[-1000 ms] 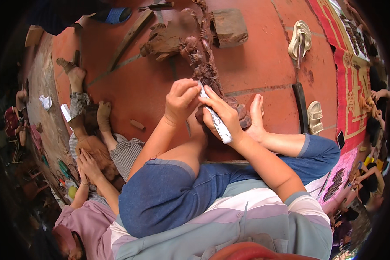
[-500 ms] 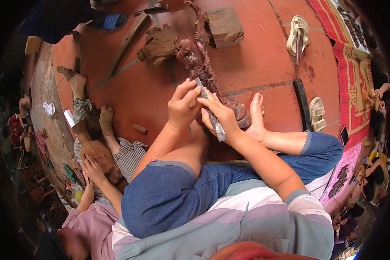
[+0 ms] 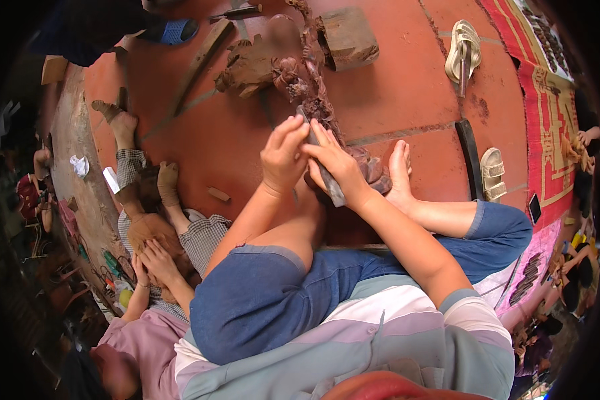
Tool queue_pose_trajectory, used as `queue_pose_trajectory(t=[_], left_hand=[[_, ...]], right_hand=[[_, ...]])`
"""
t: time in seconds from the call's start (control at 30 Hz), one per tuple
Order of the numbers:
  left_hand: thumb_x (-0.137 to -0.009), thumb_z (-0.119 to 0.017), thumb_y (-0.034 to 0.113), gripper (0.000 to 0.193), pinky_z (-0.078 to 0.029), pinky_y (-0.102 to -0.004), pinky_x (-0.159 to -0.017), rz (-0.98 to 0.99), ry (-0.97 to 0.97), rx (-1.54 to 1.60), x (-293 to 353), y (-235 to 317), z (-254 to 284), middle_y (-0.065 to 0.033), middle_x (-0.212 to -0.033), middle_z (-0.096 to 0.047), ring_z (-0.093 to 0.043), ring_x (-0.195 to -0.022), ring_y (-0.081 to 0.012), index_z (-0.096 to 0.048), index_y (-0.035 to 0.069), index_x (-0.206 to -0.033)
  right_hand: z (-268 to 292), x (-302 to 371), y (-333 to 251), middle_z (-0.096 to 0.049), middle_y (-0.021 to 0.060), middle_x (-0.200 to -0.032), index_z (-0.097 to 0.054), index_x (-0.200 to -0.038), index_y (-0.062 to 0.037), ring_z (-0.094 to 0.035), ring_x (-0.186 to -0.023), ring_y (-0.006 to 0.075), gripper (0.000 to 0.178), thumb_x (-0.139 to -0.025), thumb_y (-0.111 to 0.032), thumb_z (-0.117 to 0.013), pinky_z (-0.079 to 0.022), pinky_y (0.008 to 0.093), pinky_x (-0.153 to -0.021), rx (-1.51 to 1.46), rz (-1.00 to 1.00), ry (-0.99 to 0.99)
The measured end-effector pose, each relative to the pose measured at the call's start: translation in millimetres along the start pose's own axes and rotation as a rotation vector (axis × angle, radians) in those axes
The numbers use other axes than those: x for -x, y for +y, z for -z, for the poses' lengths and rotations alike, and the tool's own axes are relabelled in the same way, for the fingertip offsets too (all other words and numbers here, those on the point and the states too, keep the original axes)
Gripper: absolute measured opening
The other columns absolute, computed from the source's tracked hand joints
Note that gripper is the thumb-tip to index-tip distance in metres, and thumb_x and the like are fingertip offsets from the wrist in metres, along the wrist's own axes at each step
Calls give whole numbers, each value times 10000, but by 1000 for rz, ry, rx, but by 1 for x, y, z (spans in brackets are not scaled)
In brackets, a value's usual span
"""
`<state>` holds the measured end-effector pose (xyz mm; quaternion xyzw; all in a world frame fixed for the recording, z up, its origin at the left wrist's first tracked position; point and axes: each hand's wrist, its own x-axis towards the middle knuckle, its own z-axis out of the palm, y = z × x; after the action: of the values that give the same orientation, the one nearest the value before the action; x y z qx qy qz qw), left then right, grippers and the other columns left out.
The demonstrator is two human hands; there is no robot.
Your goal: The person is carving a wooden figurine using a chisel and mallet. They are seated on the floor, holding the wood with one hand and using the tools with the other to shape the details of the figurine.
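My right hand (image 3: 340, 167) is wrapped around a flat grey bar (image 3: 330, 185), a chisel-like tool whose exact kind I cannot make out. The bar slants from the carving down toward my right wrist. Closed against its upper part is my left hand (image 3: 285, 155), fingers bent and thumb side at the bar. Beneath and beyond both hands lies a reddish-brown wood carving (image 3: 321, 100), long and knobbly, with a rounded base between my bare feet. The bar's far tip is at the carving; whether it touches is unclear.
A wood block (image 3: 348, 40) and a rough wood chunk (image 3: 245, 65) flank the carving on the tiled floor. Sandals (image 3: 461, 57) and a dark curved bar (image 3: 470, 160) lie right, near a red mat (image 3: 547, 140). At left, a co-worker's hands (image 3: 159, 263) rest on brown wood.
The grey bar and both my hands have shifted slightly, with more of the bar's lower end covered by my right hand. The co-worker's hands at left have moved a little.
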<state>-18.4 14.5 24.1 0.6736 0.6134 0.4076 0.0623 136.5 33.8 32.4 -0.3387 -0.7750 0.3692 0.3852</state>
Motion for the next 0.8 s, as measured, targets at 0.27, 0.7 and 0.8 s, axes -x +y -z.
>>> queue_pose_trajectory(t=[0.27, 0.7, 0.8], left_hand=[[-703, -750, 48, 335, -577, -373, -839, 12, 25, 16, -3, 1, 1, -104, -1122, -673, -666, -1045, -324, -685, 73, -1031], [-706, -742, 46, 350, -578, -366, -832, 3, -17, 17, 14, 1, -2, -105, -1134, -668, -675, -1033, -299, -695, 91, -1050], [-712, -735, 27, 357, -590, -347, -778, 26, 15, 46, 10, -3, 3, -106, -1137, -668, -683, -1010, -296, -689, 88, -1060]], right_hand=[[-1, 0, 0, -523, 296, -1332, -622, -1086, -35, -527, -1249, 395, 330, -766, 14, -687, -448, 466, -1055, 22, 2, 3], [-4, 12, -3, -532, 276, -1336, -628, -1068, -45, -548, -1226, 387, 306, -769, -5, -679, -442, 463, -1061, 122, 1, -7], [-9, 2, -7, -515, 277, -1357, -622, -1076, -49, -538, -1239, 390, 331, -754, -6, -684, -441, 479, -1058, 98, 25, 13]])
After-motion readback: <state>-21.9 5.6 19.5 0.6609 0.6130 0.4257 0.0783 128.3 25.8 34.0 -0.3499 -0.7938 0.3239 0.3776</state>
